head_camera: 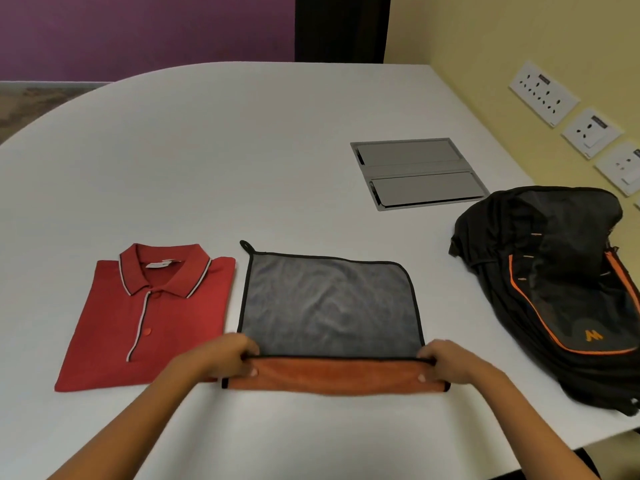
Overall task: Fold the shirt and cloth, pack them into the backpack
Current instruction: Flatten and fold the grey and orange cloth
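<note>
Head view: one wide look down onto the white worktop (242,161)
Cloth: the cloth (329,306) lies flat in the middle near the front edge, grey side up with black edging; a small black loop sits at its far left corner; its near edge is turned over, showing an orange underside as a strip across the front
Left hand: the left hand (228,358) grips the near left corner of the cloth; fingers curled round the turned-over edge, thumb on the orange strip
Right hand: the right hand (446,362) grips the near right corner the same way; fingers curled over the fold, thumb on the orange
Shirt: the red polo shirt (149,323) lies folded just left of the cloth, collar away from the person; collar edged in white and black; a white neck label shows, its writing too small to read
Backpack: the black backpack (554,289) with orange trim lies at the right, well apart from the cloth; an orange "W"-like logo sits on its front pocket
Worktop hatch: a grey metal hatch (415,173) is set into the worktop behind the backpack
Wall: white sockets (543,93) on the yellow wall at right; their small markings are unreadable
</note>
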### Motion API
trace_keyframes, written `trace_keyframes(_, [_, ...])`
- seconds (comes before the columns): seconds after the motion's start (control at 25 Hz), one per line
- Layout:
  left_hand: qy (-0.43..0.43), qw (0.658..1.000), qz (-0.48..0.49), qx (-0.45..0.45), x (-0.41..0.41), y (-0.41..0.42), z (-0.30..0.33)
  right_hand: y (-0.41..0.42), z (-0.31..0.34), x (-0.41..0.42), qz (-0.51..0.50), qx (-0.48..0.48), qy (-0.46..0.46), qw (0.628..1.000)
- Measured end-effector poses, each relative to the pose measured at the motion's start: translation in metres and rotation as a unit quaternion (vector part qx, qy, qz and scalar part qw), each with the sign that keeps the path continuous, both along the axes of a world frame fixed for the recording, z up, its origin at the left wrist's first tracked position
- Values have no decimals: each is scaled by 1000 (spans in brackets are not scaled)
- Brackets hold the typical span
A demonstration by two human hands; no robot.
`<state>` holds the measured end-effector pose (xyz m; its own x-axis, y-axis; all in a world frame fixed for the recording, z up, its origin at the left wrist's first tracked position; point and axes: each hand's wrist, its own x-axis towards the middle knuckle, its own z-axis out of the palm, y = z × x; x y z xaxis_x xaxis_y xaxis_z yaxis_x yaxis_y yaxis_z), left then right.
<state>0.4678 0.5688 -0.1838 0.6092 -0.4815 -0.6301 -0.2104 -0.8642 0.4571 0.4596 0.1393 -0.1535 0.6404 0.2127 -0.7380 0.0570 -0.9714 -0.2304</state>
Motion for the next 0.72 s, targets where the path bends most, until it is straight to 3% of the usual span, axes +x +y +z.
trace_keyframes(0.16, [-72, 981, 168, -58, 65, 13, 17, -9, 18, 53, -166, 93, -100, 977])
trace_keyframes(0.28, [-110, 952, 271, -94, 103, 6, 14, -4, 8, 91, -305, 178, -163, 921])
trace_keyframes(0.4, [-106, 918, 369, -101, 128, -6, -1, 1, -14, 117, -421, 219, -166, 865])
trace_keyframes(0.52, [-89, 893, 432, -84, 141, -15, -19, 8, -36, 130, -463, 216, -164, 844])
trace_keyframes(0.72, [-104, 846, 504, -138, 147, -20, -36, 15, -54, 145, -527, 213, -176, 804])
